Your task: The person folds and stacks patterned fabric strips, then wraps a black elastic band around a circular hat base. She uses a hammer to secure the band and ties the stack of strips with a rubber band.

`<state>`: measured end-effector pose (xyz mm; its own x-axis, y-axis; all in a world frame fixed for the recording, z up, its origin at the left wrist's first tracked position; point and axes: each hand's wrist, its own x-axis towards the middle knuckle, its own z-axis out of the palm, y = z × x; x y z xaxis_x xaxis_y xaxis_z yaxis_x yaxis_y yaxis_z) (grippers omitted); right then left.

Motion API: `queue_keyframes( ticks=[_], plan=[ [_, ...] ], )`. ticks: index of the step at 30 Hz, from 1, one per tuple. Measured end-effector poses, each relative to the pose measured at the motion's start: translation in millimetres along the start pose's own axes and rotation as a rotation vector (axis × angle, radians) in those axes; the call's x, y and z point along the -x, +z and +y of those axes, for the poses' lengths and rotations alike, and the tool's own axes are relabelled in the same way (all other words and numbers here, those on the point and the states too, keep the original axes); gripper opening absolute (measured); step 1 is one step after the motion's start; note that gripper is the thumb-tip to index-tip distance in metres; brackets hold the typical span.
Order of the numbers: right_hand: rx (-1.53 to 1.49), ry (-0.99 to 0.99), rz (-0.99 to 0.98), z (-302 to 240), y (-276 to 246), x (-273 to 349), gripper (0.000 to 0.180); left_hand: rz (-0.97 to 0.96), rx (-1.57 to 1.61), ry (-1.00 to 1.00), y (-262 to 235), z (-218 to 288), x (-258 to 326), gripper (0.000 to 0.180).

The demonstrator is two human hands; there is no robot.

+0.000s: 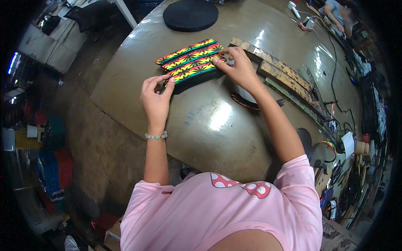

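Observation:
Several stacked strips (192, 62) with a red, yellow, green and black pattern lie side by side on the table; their kind is not plain. The nearest stack shows a black side. My left hand (155, 96) is closed on the left end of the nearest stack, thumb and fingers at its corner. At the right end, my right hand (239, 69) is closed on the strips between thumb and fingers. A loose curved strip (244, 101) in black with coloured edging lies on the table under my right forearm.
A black round disc (190, 15) rests at the table's far edge. Long worn wooden bars (289, 77) lie to the right, with a cable (335, 71) beyond. Another person (340, 16) sits at the far right. A coloured band (328, 145) and tools crowd the right edge.

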<state>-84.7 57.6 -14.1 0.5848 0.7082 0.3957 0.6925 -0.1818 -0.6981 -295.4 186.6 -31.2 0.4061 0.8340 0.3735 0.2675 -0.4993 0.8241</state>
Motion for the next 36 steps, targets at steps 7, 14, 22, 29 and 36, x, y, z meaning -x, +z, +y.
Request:
queue_keyframes(
  ticks=[7, 14, 22, 29, 36],
  plan=[
    [0.449, 0.063, -0.598, -15.6, -92.3, 57.9, 0.047, 0.058, -0.124, 0.189, 0.6, 7.6, -0.4, 0.018],
    [0.295, -0.182, -0.574, -9.7, -58.9, 101.1, 0.017, -0.471, -0.006, 0.687, 28.7, 51.4, 52.9, 0.032],
    [0.327, -0.01, -0.34, 7.5, -61.6, 115.9, 0.031, -0.66, -0.007, 0.346, 0.6, 9.5, 61.5, 0.024],
    [-0.032, -0.002, -0.15, 18.6, -31.7, 138.1, 0.044, -0.664, 0.072, 0.332, 3.4, 4.4, 71.5, 0.035],
    [-0.112, 0.062, -0.096, 11.7, -26.6, 143.5, 0.057, -0.613, -0.038, 0.425, 6.7, 3.6, 74.7, 0.044]
  ],
)
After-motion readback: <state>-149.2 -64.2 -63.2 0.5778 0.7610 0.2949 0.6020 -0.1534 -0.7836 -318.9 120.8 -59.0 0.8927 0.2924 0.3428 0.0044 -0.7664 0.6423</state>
